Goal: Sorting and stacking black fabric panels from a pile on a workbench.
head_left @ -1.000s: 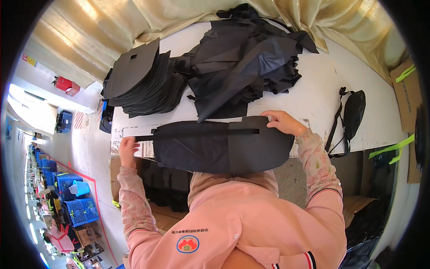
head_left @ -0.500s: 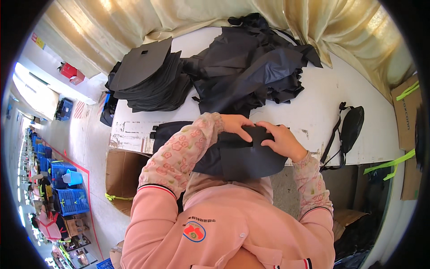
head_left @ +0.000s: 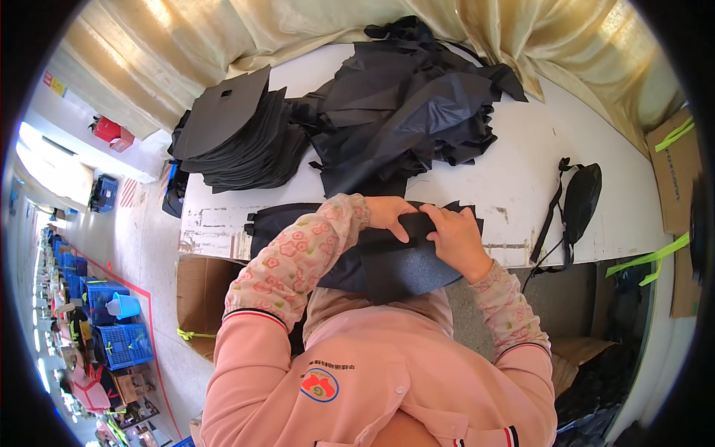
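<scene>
A stiff black panel [head_left: 410,270] lies at the table's near edge, close to my body, over a dark fabric piece [head_left: 277,222]. Pinched at its far edge by my left hand [head_left: 389,216], the panel is also gripped by my right hand [head_left: 459,240] just beside. Both hands are closed, thumbs toward each other, and they partly hide the panel's far edge. Part of the fabric shows left of my left forearm. Beyond my left hand rises a stack of black panels [head_left: 223,123], the top one with a small rectangular slot.
A heap of black fabric [head_left: 402,104] covers the far middle of the white table [head_left: 514,186]. On the right lies a small black pouch with straps [head_left: 582,201]. Cardboard boxes [head_left: 202,294] stand below left and at right. Gold curtains [head_left: 298,30] hang behind.
My right hand has shifted slightly left, closer to my left hand, with fingers more closed. The panel has tilted, and its surface now catches light. The view has shifted slightly.
</scene>
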{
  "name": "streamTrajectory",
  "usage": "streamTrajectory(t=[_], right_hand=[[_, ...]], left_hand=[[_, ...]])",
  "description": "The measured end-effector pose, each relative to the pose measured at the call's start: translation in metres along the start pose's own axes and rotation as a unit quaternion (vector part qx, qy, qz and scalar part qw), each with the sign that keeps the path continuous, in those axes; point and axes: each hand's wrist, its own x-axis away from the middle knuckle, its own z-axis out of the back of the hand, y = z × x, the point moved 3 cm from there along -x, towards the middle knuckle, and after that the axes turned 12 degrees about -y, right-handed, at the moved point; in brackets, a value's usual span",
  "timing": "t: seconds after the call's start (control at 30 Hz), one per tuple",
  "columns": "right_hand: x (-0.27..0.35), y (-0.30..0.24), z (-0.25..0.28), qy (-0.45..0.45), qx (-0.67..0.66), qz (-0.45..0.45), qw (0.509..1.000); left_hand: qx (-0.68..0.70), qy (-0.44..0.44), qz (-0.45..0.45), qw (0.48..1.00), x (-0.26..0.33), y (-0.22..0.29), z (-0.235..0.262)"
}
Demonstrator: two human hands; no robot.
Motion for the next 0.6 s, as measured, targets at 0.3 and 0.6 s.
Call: streamTrajectory(t=[0.3,0.6], right_hand=[[-0.003,-0.001,-0.002,0.003,0.020,-0.023,1.000],[-0.026,0.053,-0.001,0.072,-0.072,-0.037,0.994]], left_hand=[[-0.043,0.122,-0.104,0.986,0.002,0.002,0.005],[-0.462,0.634,0.006,0.621,0.065,0.031,0.036]])
